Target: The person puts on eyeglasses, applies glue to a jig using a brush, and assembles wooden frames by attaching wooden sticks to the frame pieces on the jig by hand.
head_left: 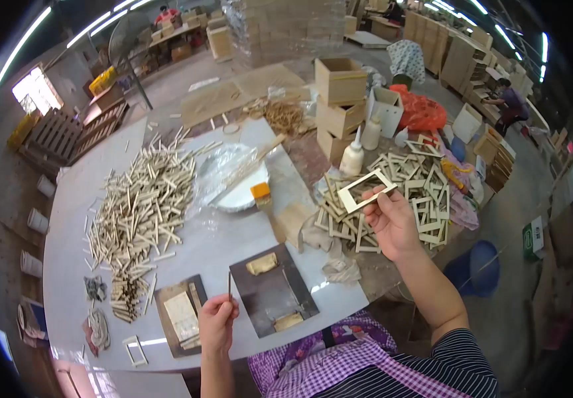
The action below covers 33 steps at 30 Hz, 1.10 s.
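Note:
My right hand (392, 219) pinches a small rectangular wooden frame (349, 199) by one side, raised over a heap of similar frames (432, 192). Closed fingers of my left hand (217, 320) hold a thin dark stick (229, 284) that points upward. To the right of that hand lies a dark board (270, 285) with two yellowish blocks on it. On its left is a smaller dark board (193, 292) bearing a pale block (181, 317). A single wooden frame (142, 351) lies near the table's front left edge.
A big pile of short wooden strips (144, 192) covers the table's left side. Behind are a plastic-covered white dish (243, 192), an orange-and-tan brush (262, 196) and a glue bottle (352, 159). Wooden boxes (341, 83) stand stacked at the back; a blue bucket (479, 265) is at right.

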Each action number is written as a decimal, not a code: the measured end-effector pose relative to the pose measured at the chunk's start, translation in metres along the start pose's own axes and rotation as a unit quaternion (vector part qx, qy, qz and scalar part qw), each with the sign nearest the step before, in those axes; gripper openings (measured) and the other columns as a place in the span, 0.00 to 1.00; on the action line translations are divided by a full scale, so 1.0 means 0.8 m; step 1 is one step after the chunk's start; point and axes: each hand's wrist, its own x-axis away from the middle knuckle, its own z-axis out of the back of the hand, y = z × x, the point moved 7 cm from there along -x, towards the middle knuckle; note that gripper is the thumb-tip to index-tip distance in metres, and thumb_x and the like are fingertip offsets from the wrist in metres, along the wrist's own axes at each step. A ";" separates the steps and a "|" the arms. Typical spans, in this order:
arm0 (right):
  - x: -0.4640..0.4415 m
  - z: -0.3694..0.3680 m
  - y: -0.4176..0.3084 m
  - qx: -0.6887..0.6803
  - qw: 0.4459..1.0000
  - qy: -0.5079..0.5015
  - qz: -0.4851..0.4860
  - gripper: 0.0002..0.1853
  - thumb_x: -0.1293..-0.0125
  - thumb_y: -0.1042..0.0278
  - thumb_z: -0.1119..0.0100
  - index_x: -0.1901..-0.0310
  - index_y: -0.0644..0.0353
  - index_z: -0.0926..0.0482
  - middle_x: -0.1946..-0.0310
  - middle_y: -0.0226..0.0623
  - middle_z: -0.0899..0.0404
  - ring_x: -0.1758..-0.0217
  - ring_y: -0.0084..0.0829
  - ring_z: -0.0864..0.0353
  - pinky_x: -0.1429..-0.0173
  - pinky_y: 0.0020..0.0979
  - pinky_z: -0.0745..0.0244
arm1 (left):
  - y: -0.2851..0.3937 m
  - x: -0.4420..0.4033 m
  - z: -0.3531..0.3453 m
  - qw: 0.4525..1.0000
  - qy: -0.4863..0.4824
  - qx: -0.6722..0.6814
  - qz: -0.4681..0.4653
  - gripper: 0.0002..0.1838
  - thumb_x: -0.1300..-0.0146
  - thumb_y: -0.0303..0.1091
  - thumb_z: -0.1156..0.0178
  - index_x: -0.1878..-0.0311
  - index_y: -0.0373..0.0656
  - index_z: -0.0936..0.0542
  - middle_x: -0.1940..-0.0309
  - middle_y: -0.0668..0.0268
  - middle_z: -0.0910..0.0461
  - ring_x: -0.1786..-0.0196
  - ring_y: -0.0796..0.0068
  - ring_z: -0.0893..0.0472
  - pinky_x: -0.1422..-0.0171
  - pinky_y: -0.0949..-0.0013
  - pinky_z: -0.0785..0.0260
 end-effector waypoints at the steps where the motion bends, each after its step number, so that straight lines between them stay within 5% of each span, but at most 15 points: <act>1: 0.006 -0.006 0.009 0.001 1.000 -0.001 -0.014 0.09 0.20 0.68 0.44 0.45 0.61 0.22 0.53 0.38 0.15 0.58 0.24 0.14 0.55 0.27 0.16 | -0.005 0.002 0.000 1.000 0.012 0.003 0.005 0.10 0.29 0.30 0.32 0.50 0.36 0.17 0.61 0.62 0.16 0.63 0.73 0.20 0.57 0.72 0.26; 9: 0.038 -0.054 0.075 -0.063 0.986 -0.074 -0.136 0.10 0.19 0.68 0.47 0.44 0.62 0.22 0.52 0.40 0.16 0.58 0.24 0.15 0.55 0.27 0.17 | -0.021 0.028 0.006 0.999 0.009 0.038 0.021 0.11 0.30 0.30 0.31 0.49 0.37 0.17 0.61 0.62 0.16 0.63 0.73 0.20 0.56 0.72 0.26; 13: 0.037 -0.066 0.091 0.168 0.968 -0.113 -0.150 0.11 0.23 0.74 0.45 0.44 0.61 0.19 0.52 0.40 0.16 0.61 0.29 0.17 0.56 0.32 0.22 | -0.017 0.040 0.015 0.998 0.039 0.053 0.024 0.11 0.31 0.31 0.30 0.49 0.38 0.17 0.61 0.62 0.16 0.63 0.74 0.20 0.55 0.73 0.26; 14: 0.034 -0.100 0.078 0.327 0.916 -0.231 -0.039 0.12 0.26 0.74 0.43 0.45 0.61 0.18 0.53 0.39 0.16 0.60 0.30 0.18 0.55 0.33 0.23 | -0.018 0.042 0.019 0.997 0.038 0.069 0.016 0.10 0.30 0.29 0.31 0.49 0.38 0.17 0.60 0.61 0.15 0.63 0.74 0.20 0.55 0.73 0.26; 16: 0.058 -0.160 0.076 0.577 0.669 -0.427 0.193 0.13 0.32 0.73 0.40 0.47 0.61 0.16 0.55 0.36 0.17 0.59 0.31 0.20 0.54 0.35 0.26 | -0.020 0.045 0.027 0.995 0.032 0.098 -0.001 0.09 0.30 0.25 0.33 0.49 0.37 0.16 0.59 0.59 0.14 0.62 0.74 0.20 0.56 0.72 0.26; 17: 0.062 -0.168 0.083 0.572 0.674 -0.429 0.187 0.13 0.32 0.73 0.40 0.47 0.61 0.16 0.55 0.36 0.17 0.59 0.31 0.20 0.54 0.35 0.26 | -0.023 0.046 0.030 0.995 0.039 0.096 0.003 0.09 0.30 0.25 0.33 0.49 0.37 0.16 0.59 0.59 0.14 0.62 0.74 0.20 0.56 0.72 0.26; 20: 0.106 -0.203 0.133 0.634 0.469 -0.569 0.233 0.19 0.39 0.70 0.40 0.45 0.55 0.15 0.51 0.30 0.17 0.56 0.33 0.21 0.51 0.38 0.28 | -0.030 0.049 0.034 0.991 0.051 0.126 -0.001 0.09 0.30 0.26 0.32 0.49 0.37 0.17 0.59 0.59 0.14 0.61 0.74 0.19 0.55 0.73 0.26; 21: 0.110 -0.209 0.145 0.632 0.472 -0.570 0.230 0.19 0.39 0.70 0.40 0.45 0.55 0.15 0.51 0.30 0.17 0.56 0.33 0.21 0.51 0.38 0.28 | -0.033 0.050 0.036 0.991 0.054 0.124 0.002 0.09 0.30 0.26 0.32 0.49 0.37 0.17 0.59 0.59 0.14 0.61 0.74 0.19 0.55 0.73 0.26; 24: 0.139 -0.207 0.201 0.636 0.333 -0.649 0.252 0.19 0.37 0.68 0.41 0.44 0.54 0.15 0.48 0.32 0.17 0.51 0.31 0.21 0.48 0.35 0.27 | -0.043 0.051 0.039 0.988 0.055 0.141 0.010 0.10 0.30 0.26 0.32 0.48 0.37 0.16 0.54 0.57 0.13 0.57 0.71 0.16 0.51 0.73 0.24; 25: 0.143 -0.203 0.208 0.634 0.334 -0.652 0.249 0.19 0.37 0.68 0.41 0.44 0.54 0.15 0.48 0.32 0.17 0.51 0.31 0.21 0.48 0.35 0.27 | -0.046 0.052 0.038 0.988 0.059 0.142 0.012 0.10 0.30 0.26 0.32 0.48 0.37 0.16 0.54 0.57 0.13 0.57 0.71 0.16 0.51 0.73 0.24; 28: 0.138 -0.195 0.205 0.634 0.486 -0.556 0.230 0.17 0.36 0.68 0.38 0.45 0.56 0.14 0.44 0.37 0.18 0.47 0.35 0.20 0.45 0.37 0.26 | -0.053 0.055 0.034 0.992 0.097 0.064 0.051 0.10 0.30 0.25 0.32 0.47 0.36 0.17 0.44 0.52 0.15 0.47 0.67 0.14 0.42 0.70 0.21; 33: 0.145 -0.128 0.192 0.663 0.603 -0.416 0.156 0.17 0.38 0.70 0.33 0.47 0.61 0.15 0.40 0.42 0.20 0.40 0.43 0.20 0.37 0.41 0.24 | -0.052 0.058 0.005 0.996 0.059 0.013 0.068 0.11 0.30 0.23 0.33 0.46 0.35 0.17 0.35 0.50 0.20 0.38 0.67 0.17 0.34 0.67 0.24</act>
